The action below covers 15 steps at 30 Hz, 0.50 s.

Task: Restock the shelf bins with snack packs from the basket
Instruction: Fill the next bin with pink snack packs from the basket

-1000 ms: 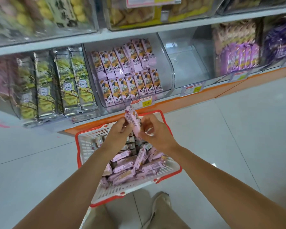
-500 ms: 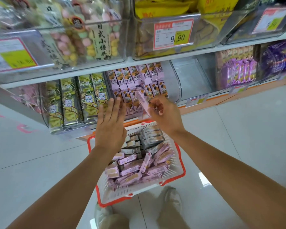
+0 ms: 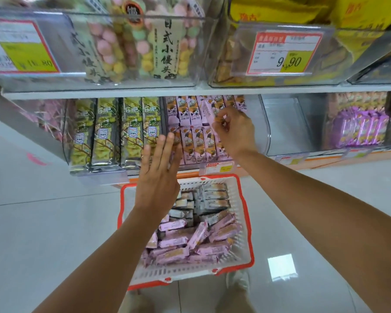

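Observation:
A white basket with a red rim (image 3: 246,222) stands on the floor below the shelf, holding several pink snack packs (image 3: 174,240) and some grey ones. My right hand (image 3: 234,129) pinches one pink snack pack (image 3: 207,112) inside the clear bin (image 3: 256,132) on the lower shelf, among rows of the same pink packs (image 3: 195,143). My left hand (image 3: 158,175) hovers flat with straight fingers in front of that bin's left edge, holding nothing.
Left of the pink bin stands a bin of green packs (image 3: 113,134). To its right sit a bare clear bin (image 3: 289,125) and a bin of purple packs (image 3: 359,127). An upper shelf (image 3: 131,92) overhangs with more bins and price tags. My shoes show beside the basket.
My right hand has carried the pink pack up from above the basket into the shelf bin. My left hand let go of it and opened flat, rising toward the bin.

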### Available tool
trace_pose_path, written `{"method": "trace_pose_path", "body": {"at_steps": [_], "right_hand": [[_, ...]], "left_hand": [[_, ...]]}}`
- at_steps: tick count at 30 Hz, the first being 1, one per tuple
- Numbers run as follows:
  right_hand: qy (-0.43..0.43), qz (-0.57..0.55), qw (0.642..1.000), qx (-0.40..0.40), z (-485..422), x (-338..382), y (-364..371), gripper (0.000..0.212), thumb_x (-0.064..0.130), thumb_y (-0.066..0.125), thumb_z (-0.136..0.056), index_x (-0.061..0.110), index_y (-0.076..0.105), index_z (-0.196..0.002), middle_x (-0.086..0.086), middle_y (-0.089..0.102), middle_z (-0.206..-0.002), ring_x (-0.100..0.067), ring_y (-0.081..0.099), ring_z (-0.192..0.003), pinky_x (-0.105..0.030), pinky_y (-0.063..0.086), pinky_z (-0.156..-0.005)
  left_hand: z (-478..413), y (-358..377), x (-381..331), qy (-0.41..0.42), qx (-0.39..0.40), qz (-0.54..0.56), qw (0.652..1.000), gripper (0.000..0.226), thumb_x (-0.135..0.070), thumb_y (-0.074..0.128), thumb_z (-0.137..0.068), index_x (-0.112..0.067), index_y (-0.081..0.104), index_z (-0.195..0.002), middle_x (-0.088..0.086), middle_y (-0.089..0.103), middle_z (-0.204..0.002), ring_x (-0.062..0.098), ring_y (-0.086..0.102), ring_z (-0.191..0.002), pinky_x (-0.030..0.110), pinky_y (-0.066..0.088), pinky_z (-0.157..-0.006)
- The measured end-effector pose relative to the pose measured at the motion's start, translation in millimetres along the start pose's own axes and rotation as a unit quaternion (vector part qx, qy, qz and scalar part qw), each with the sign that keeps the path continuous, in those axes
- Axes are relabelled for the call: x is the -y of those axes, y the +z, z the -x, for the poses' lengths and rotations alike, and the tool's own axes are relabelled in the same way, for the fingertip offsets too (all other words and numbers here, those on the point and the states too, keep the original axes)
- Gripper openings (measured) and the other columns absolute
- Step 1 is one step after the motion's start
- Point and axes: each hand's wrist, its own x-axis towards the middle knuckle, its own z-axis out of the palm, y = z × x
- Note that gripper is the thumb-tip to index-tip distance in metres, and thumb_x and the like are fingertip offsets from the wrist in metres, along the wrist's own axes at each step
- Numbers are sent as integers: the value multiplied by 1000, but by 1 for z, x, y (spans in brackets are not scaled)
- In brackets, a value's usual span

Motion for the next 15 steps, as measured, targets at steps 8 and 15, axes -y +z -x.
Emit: {"method": "trace_pose_path", "body": {"at_steps": [8, 15], "right_hand": [[-36, 36, 999, -6, -43, -8, 29, 8, 12, 64, -89, 9, 63, -96, -6, 68, -83, -21, 62, -77, -22, 41, -68], [-13, 73, 997, -9, -63, -18, 63, 12, 24, 66, -89, 14, 65, -96, -9, 67, -92, -22, 63, -80, -34, 55, -74]], "left_hand": [[1, 12, -6, -29, -31, -11, 999, 89, -20, 56, -86, -7, 4, -158, 15, -12, -164, 32, -9, -152, 52, 0, -122], [0, 24, -6, -21, -73, 4, 997, 91, -21, 63, -83, -17, 12, -159, 14, -12, -163, 31, -5, -152, 52, 1, -122]]}}
